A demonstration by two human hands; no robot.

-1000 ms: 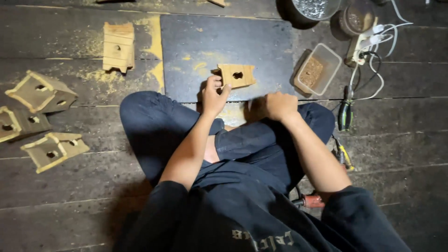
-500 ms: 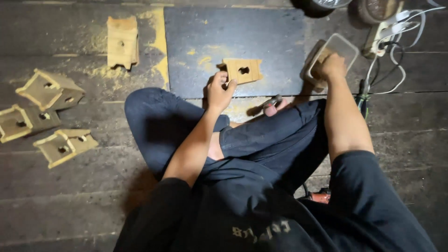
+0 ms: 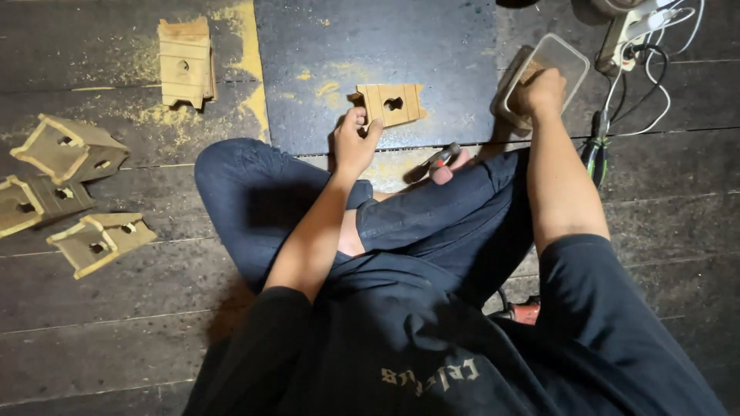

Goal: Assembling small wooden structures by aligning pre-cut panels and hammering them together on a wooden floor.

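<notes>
While I sit cross-legged on the dark plank floor [image 3: 116, 323], my left hand [image 3: 356, 142] grips a small wooden block [image 3: 391, 104] by its near-left corner, thumb and fingers pinched on the edge. Block has a keyhole-shaped cutout in its face and lies on a dark sheet panel [image 3: 385, 46] spread over the floor, just ahead of my left knee.

My right hand [image 3: 542, 91] is stretched forward and to the right, fingers curled down into a clear plastic container [image 3: 556, 62] at the panel's right edge. Contents under the fingers are hidden; I cannot tell whether the hand holds anything.

A tool with a pinkish handle [image 3: 444, 163] rests on my right leg, between the two arms, untouched.

Left side of floor: three hollow wooden pieces [image 3: 73, 192] lie grouped together, well apart from the hands. A fourth, similar wooden piece [image 3: 185, 62] stands near the panel's left edge amid yellow sawdust [image 3: 247, 46].

Far right: white cables [image 3: 655, 69] and a green-handled screwdriver [image 3: 595, 150] lie beside my right forearm.
</notes>
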